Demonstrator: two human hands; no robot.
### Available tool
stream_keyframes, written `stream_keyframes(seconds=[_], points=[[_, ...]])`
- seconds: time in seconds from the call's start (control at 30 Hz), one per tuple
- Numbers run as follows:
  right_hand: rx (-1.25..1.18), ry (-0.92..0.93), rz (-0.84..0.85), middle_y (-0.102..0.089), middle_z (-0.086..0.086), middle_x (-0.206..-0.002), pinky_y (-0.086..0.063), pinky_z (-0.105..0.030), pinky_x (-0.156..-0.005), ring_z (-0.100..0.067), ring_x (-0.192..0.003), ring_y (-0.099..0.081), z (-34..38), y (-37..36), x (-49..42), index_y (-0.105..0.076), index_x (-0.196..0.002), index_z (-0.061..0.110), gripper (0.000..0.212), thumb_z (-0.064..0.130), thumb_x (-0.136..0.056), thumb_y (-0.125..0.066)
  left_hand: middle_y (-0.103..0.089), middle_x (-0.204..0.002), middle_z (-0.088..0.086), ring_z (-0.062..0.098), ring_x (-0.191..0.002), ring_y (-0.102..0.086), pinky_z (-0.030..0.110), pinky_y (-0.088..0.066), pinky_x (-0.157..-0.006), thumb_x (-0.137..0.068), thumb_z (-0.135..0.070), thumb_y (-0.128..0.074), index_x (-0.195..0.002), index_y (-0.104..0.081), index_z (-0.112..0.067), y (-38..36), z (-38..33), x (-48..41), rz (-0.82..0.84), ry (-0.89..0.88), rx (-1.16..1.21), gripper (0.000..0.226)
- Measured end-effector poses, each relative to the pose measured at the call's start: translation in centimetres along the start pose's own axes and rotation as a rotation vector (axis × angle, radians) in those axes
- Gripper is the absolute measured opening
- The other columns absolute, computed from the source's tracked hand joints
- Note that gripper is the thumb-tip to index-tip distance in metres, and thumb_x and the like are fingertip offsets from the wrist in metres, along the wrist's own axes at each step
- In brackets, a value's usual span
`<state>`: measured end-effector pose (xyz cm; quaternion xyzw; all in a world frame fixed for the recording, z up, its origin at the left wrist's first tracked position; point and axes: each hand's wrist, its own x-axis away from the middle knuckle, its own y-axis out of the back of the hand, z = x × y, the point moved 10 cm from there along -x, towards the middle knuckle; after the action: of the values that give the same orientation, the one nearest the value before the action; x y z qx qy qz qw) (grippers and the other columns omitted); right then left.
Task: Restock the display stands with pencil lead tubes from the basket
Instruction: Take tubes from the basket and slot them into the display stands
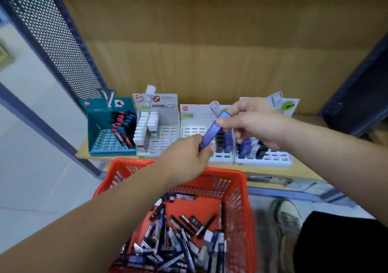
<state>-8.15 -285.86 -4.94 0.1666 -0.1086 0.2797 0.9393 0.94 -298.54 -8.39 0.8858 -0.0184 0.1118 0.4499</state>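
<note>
As both grips pinch | tube [212, 131] spans left hand [185, 157] – right hand [255, 121]

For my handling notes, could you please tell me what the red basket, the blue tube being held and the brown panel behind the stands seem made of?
Red basket: moulded plastic, slightly glossy; slotted walls. Blue tube, pinched by left hand and right hand: probably smooth plastic, faint sheen. Brown panel: likely matte cardboard; fold creases show.
</note>
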Motion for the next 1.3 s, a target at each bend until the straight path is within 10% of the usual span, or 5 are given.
stream_keyframes(seconds=[0.57, 0.73, 1.03, 1.3], points=[[0.600, -0.006, -0.227, -0.069, -0.004, -0.076, -0.050, -0.026, -0.066, -0.015, -0.066, -0.058, -10.8, 18.3, -2.0, -0.071, -0.086, 0.011, 0.015, 0.023, -0.093, -0.076, -0.058, -0.140, -0.002, 0.018, -0.131, -0.053, 0.033, -0.044, -0.108, -0.102, -0.027, -0.058, -0.138, -0.060, -0.020, -13.9, -5.1, -8.6, 0.087, -0.088, -0.070, 0.037], [0.651, 0.030, -0.260, -0.072, -0.006, -0.084, -0.048, -0.011, -0.059, 0.000, -0.060, -0.061, -12.1, 20.0, -3.3, -0.072, -0.092, 0.010, 0.009, 0.018, -0.094, -0.074, -0.058, -0.146, -0.006, 0.016, -0.136, -0.050, 0.036, -0.044, -0.111, -0.102, -0.029, -0.056, -0.146, -0.055, -0.034, -16.0, -4.6, -9.6, 0.093, -0.075, -0.122, 0.044], [0.822, 0.122, -0.148, -0.069, -0.003, -0.090, -0.057, -0.042, -0.079, -0.026, -0.083, -0.066, -13.1, 17.3, -3.9, -0.068, -0.081, 0.020, 0.014, 0.019, -0.094, -0.071, -0.056, -0.143, -0.007, 0.016, -0.136, -0.046, 0.035, -0.043, -0.111, -0.103, -0.030, -0.057, -0.147, -0.054, -0.030, -16.5, -4.4, -9.2, 0.059, -0.087, -0.143, 0.044], [1.010, 0.116, -0.102, -0.058, 0.004, -0.094, -0.054, -0.042, -0.080, -0.025, -0.092, -0.062, -13.2, 16.6, -3.2, -0.072, -0.093, 0.022, 0.007, 0.025, -0.097, -0.068, -0.054, -0.143, -0.006, 0.015, -0.122, -0.056, 0.029, -0.044, -0.103, -0.104, -0.028, -0.056, -0.145, -0.054, -0.023, -16.1, -4.4, -7.8, 0.079, -0.085, -0.088, 0.042]])
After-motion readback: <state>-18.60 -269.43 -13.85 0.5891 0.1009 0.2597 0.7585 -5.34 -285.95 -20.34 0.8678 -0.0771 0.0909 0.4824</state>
